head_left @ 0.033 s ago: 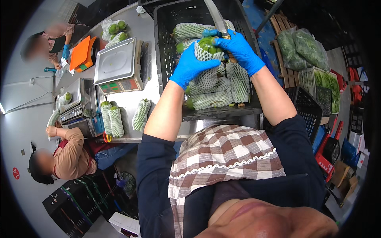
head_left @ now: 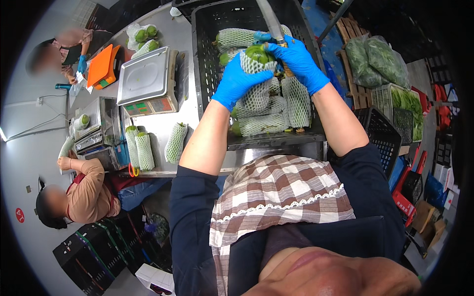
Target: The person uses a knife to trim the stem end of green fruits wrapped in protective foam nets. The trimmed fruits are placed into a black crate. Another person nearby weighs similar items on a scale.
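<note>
My left hand (head_left: 239, 81), in a blue glove, is wrapped around a green fruit (head_left: 256, 52) in a white foam net sleeve, papaya-like in shape. Its ribbed green top sticks out of the net. In my right hand (head_left: 298, 61), also gloved, is a knife (head_left: 270, 18) with its blade pointing up and away. The right thumb reaches to the top of the fruit. Both hands are over a black plastic crate (head_left: 210, 64), where several more netted fruits (head_left: 297, 101) lie beneath and around them.
Left of the crate, a steel table (head_left: 183, 106) carries a weighing scale (head_left: 144, 78), netted fruits (head_left: 144, 150) and an orange holder (head_left: 102, 66). Two people work at the far left. At right are bagged greens (head_left: 377, 59) on a wooden pallet (head_left: 351, 37) and another black crate (head_left: 379, 138).
The fruit and my left hand have shifted very slightly left. The knife blade has tilted a little to the right; both hands keep their hold.
</note>
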A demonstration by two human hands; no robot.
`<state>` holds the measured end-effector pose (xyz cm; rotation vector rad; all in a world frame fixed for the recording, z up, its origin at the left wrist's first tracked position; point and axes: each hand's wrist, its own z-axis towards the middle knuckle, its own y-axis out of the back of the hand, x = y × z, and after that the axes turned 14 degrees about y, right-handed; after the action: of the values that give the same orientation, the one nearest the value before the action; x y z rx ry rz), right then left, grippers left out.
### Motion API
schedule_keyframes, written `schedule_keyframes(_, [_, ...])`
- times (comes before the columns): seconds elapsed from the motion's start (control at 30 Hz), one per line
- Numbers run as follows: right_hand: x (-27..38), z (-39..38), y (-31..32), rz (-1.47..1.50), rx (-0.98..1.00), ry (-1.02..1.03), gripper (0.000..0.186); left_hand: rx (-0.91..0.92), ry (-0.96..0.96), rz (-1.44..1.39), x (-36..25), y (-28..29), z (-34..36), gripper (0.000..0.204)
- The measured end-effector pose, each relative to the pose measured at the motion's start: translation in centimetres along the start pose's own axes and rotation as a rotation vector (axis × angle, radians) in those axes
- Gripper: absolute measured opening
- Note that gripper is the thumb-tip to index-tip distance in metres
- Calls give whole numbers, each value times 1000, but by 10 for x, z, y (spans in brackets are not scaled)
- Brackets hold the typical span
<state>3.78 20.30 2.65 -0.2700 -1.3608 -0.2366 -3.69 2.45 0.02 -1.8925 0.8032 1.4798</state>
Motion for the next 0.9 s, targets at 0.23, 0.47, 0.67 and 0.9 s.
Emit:
schedule_keyframes(0.23, [1,-6,2,-519,94,281,37,-183,33,-142,-10,11,-3,50])
schedule_keyframes(0.47, [19,-10,-6,-862,245,359,50,-153,5,-9,-4,15,0,62])
schedule_keyframes(0.67, [11,-8,-1,-882,250,336,52,-155,-5,61,-1,14,1,68])
schedule_keyframes(0.9, [6,-7,-1,-918,243,357,54,-153,8,45,-4,12,-1,70])
